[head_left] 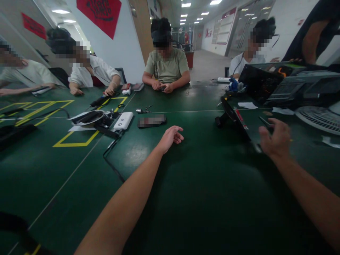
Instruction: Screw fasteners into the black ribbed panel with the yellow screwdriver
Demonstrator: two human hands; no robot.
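Note:
My left hand (pixel 172 137) is over the green table (pixel 202 198) near the middle, with its loosely bent fingers apart and nothing in them. Beyond it lies a dark flat device (pixel 152 121), partly blurred out. My right hand (pixel 277 139) is at the right, slightly smeared, its thumb apart from the curled fingers. A thin dark stick-like object (pixel 265 122) shows just behind its fingertips; whether they touch it I cannot tell. Left of this hand, a tilted black panel on a stand (pixel 230 111) has a slim red-and-silver item (pixel 240 118) against it.
A white power bank (pixel 123 120), a cable (pixel 113 163) and a headset-like device (pixel 89 118) lie at the left by yellow tape (pixel 71 144). A white fan grille (pixel 318 118) and large dark equipment (pixel 297 86) stand right. Several people sit around the table.

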